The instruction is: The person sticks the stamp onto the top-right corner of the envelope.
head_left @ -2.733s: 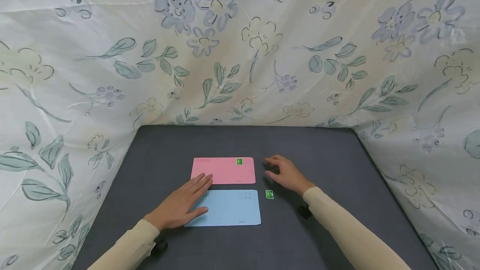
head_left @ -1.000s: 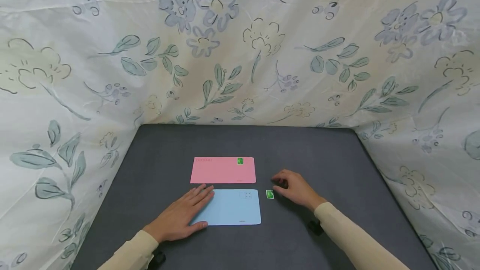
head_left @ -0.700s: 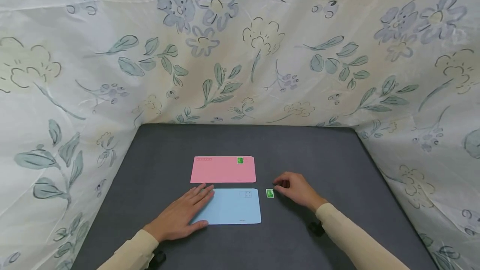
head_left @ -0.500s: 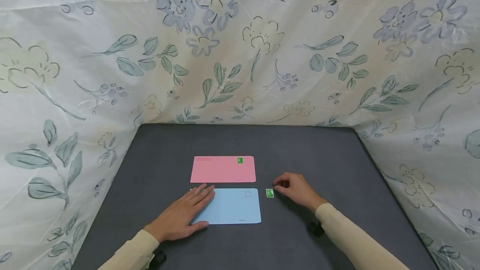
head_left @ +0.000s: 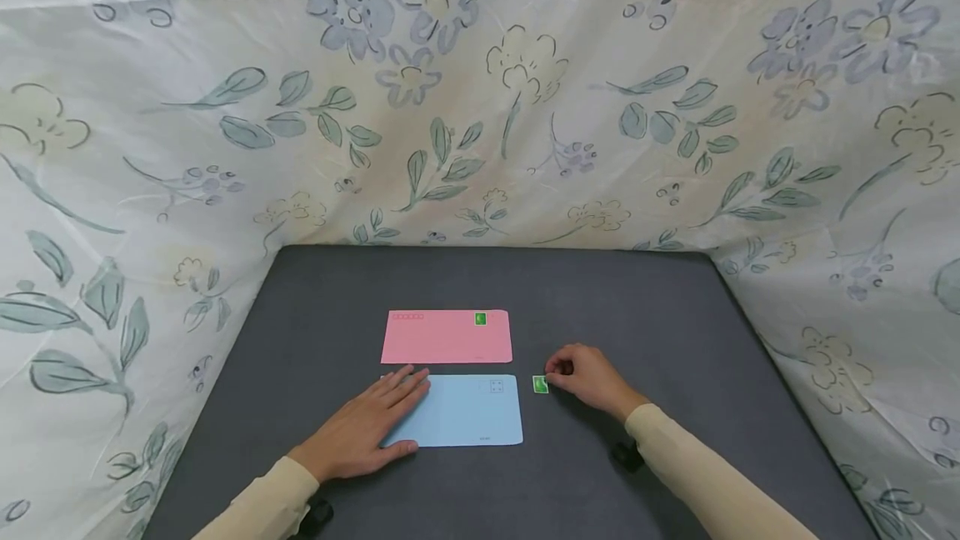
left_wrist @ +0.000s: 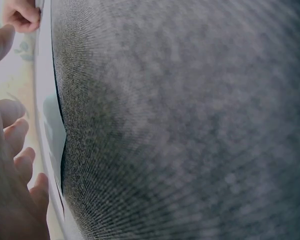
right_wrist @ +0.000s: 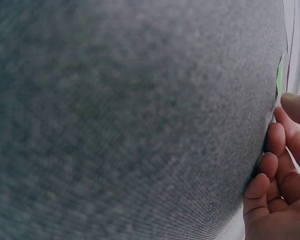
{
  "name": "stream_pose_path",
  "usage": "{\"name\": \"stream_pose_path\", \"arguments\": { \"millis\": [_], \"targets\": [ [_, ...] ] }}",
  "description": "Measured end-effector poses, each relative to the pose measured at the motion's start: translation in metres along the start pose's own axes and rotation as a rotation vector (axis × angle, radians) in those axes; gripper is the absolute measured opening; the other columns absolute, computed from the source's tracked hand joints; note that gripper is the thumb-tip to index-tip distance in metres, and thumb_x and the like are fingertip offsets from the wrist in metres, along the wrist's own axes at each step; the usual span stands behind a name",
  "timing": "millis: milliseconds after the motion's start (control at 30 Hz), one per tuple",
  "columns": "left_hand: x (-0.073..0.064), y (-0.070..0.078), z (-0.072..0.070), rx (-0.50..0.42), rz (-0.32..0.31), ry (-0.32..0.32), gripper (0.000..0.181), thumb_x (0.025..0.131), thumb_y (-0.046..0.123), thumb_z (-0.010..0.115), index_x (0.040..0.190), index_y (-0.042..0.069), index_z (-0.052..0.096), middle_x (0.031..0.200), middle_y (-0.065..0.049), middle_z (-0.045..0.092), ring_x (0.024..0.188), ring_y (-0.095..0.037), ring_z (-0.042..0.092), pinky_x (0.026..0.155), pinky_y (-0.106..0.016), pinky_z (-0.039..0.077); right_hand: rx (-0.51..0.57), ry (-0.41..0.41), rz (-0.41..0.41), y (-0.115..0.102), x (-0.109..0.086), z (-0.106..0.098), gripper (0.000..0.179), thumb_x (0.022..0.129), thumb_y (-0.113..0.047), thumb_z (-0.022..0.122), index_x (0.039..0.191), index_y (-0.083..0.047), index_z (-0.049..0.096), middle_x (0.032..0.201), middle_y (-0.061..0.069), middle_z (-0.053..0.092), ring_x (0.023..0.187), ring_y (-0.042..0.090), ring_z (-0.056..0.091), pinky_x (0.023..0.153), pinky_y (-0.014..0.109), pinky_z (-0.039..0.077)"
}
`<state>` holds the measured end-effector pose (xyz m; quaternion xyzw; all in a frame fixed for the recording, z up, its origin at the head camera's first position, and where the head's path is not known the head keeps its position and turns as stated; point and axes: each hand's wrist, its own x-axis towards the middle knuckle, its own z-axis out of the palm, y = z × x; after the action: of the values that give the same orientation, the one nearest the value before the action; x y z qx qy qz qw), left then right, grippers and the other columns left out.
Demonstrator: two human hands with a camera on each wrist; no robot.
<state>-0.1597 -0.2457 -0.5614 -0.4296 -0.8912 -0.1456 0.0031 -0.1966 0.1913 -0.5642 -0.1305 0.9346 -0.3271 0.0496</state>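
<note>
My left hand (head_left: 367, 425), fingers straight, rests flat on the left end of a pale blue envelope (head_left: 468, 415) in the head view. A printed stamp box marks that envelope's upper right corner. My right hand (head_left: 592, 377) has its thumb and index finger at the right edge of a small green postage stamp (head_left: 540, 385), pinching it. In the right wrist view the stamp (right_wrist: 280, 75) juts out beyond the thumb and index tips; the other fingers are curled. Farther back lies a pink envelope (head_left: 442, 338) with another green stamp (head_left: 481, 319) at its upper right.
A dark grey tabletop (head_left: 615, 294) lies under everything. Floral-print cloth (head_left: 450, 132) hangs behind it and along both sides. Small black devices (head_left: 627, 457) show under both wrists.
My right hand has come down and nearer from beside the pink envelope to the loose stamp's edge. My left hand has slid slightly nearer, off the pink envelope, and stays on the blue one.
</note>
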Motion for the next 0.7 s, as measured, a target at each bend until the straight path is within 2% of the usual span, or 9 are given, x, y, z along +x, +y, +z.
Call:
{"name": "stream_pose_path", "arguments": {
  "millis": [700],
  "targets": [
    [-0.0024, 0.0009, 0.0052, 0.004, -0.01, 0.002, 0.086, 0.106, 0.057, 0.062, 0.172, 0.01, 0.033, 0.179, -0.004, 0.025, 0.164, -0.031, 0.023, 0.128, -0.055, 0.029, -0.041, -0.018, 0.002, -0.0046, 0.0036, 0.0055, 0.016, 0.092, -0.011, 0.086, 0.087, -0.022, 0.076, 0.084, -0.012, 0.062, 0.083, 0.013, 0.056, 0.073, 0.032, 0.052]
  ]
}}
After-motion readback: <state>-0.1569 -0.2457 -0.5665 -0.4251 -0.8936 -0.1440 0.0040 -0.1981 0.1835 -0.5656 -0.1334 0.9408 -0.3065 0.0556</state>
